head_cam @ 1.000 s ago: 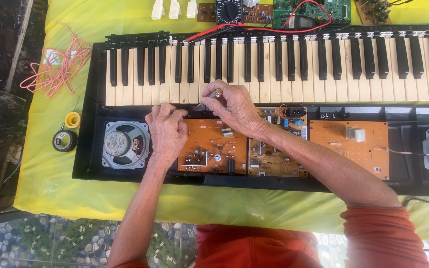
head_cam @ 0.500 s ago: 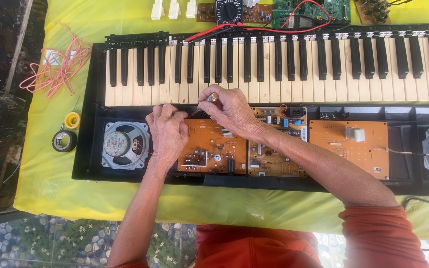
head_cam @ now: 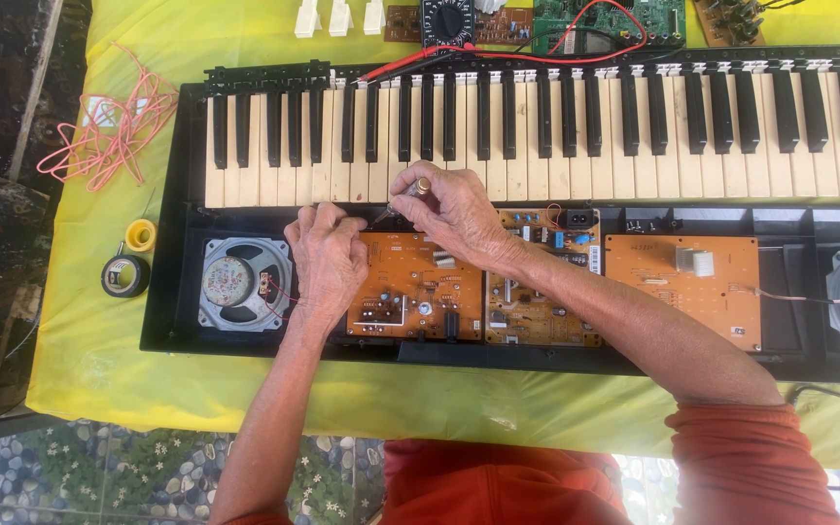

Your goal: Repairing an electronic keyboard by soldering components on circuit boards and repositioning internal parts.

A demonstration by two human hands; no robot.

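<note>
A small screwdriver (head_cam: 408, 197) is gripped by the right hand (head_cam: 454, 216), tip angled down at the orange circuit board (head_cam: 418, 290), which is steadied by the fingers of the left hand (head_cam: 326, 261) just beside it.

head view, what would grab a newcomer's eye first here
An opened black electronic keyboard on a yellow cloth fills the view, its orange circuit boards and a round grey speaker bared below the keys. At the middle, the right hand holds a thin metal-tipped tool at the leftmost board's upper edge, the left hand resting beside it. A pink wire tangle lies far left.
</note>
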